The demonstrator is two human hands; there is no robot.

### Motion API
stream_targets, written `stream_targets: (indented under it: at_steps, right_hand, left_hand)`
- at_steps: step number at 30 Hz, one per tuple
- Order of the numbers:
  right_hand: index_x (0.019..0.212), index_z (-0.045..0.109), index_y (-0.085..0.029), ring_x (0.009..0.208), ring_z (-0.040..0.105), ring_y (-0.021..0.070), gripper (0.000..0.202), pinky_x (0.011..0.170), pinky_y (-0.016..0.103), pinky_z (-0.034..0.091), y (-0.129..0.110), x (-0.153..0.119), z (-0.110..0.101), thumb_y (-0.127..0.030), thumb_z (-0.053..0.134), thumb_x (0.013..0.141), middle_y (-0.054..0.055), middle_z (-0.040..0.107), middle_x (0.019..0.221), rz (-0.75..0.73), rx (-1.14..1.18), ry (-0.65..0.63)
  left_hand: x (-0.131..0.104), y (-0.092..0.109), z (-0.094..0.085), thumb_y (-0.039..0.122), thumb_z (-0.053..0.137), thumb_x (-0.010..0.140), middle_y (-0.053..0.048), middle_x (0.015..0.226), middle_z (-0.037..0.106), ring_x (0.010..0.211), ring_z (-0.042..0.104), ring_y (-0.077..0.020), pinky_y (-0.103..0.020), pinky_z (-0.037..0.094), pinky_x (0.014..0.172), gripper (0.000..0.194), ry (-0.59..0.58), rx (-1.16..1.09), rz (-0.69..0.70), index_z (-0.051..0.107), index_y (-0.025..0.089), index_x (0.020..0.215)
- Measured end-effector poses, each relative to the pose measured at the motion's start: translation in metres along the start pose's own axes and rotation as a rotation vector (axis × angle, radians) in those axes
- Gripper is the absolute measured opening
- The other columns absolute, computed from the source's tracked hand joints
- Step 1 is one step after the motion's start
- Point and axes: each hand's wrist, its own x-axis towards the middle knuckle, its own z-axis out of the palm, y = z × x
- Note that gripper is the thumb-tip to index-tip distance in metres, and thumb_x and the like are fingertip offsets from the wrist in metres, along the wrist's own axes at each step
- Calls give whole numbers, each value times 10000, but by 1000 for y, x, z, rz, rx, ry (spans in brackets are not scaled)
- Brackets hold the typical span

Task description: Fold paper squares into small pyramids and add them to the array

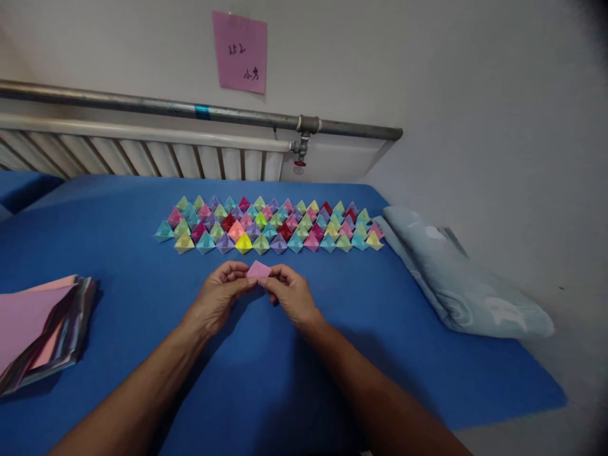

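Note:
A small folded pink paper [259, 270], diamond-shaped from here, is held up between both hands. My left hand [221, 291] pinches its left side between thumb and fingers. On the right side, my right hand [291, 292] grips it the same way, the two thumbs nearly meeting at the lower edge. Just beyond the hands stand rows of folded paper boats [261, 243] in many colours, lined up across the blue surface. The lower part of the pink paper is hidden by my thumbs.
A stack of coloured paper sheets [35, 323] lies at the left on the blue surface [133, 316]. At the right edge rests a folded pale blue blanket [465, 278]. Behind are a radiator [142, 155], a metal pipe [251, 118] with a red-handled valve [300, 163], and a pink wall note [240, 54].

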Motion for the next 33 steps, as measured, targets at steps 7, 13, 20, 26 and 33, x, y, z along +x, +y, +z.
stream_targets:
  at_steps: [7, 13, 20, 26, 33]
  right_hand:
    - [672, 515, -205, 492, 424, 71, 175, 485, 195, 345, -2, -2, -3, -351, 601, 717, -70, 497, 587, 9, -110, 3]
    - [643, 482, -209, 513, 383, 75, 177, 493, 195, 309, -5, -2, -8, -337, 584, 712, -76, 436, 570, -3, -200, -36]
    - [674, 503, -211, 532, 413, 82, 221, 506, 200, 332, -9, -4, -7, -400, 616, 698, -67, 466, 594, -5, -188, -55]
    - [697, 528, -206, 539, 417, 80, 172, 513, 200, 328, -8, -4, -8, -366, 592, 700, -62, 494, 615, 4, -203, -48]
    - [674, 548, -191, 554, 374, 80, 126, 523, 217, 294, -2, 0, -9, -313, 575, 695, -66, 464, 604, -47, -284, -56]
  left_hand:
    - [-1, 0, 0, 231, 881, 507, 3, 694, 694, 643, 649, -131, -257, 517, 652, 375, -88, 56, -51, 658, 158, 799]
    - [-2, 7, -5, 264, 851, 556, -15, 713, 706, 658, 644, -125, -249, 503, 671, 255, -204, 144, -107, 724, 156, 749]
    - [-3, 7, -5, 255, 867, 497, 3, 609, 679, 578, 613, -114, -245, 478, 635, 244, -156, 122, -55, 712, 165, 663]
    - [-3, 5, -3, 279, 857, 506, -2, 643, 677, 619, 621, -129, -273, 488, 682, 260, -166, 171, -56, 711, 166, 689]
    - [-1, 11, -7, 297, 794, 559, 8, 646, 641, 625, 556, -111, -263, 434, 670, 210, -203, 364, -97, 679, 162, 671]
